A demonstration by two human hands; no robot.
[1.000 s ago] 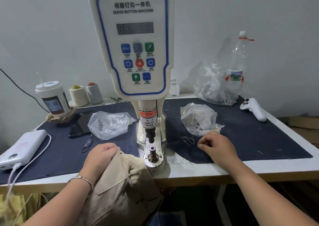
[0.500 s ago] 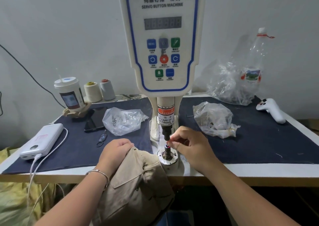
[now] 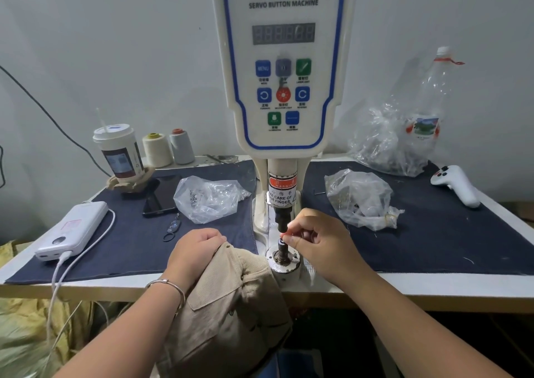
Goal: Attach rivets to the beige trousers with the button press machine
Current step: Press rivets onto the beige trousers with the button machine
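I am loading the press [image 3: 283, 117]. My right hand [image 3: 316, 240] pinches a small rivet part at the post just left of its fingertips. My left hand [image 3: 196, 252] grips the beige trousers [image 3: 231, 305], bunched beneath it at the bench [image 3: 404, 289] edge. Next: seat the part squarely, then withdraw my fingers.

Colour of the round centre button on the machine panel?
Red, with a pale sunburst mark; head view.

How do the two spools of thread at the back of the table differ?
The cream spool is wider than the grey spool and stands to its left. The cream spool has a yellowish top, the grey spool a reddish one. Both stand upright, side by side near the wall, next to the drink cup.
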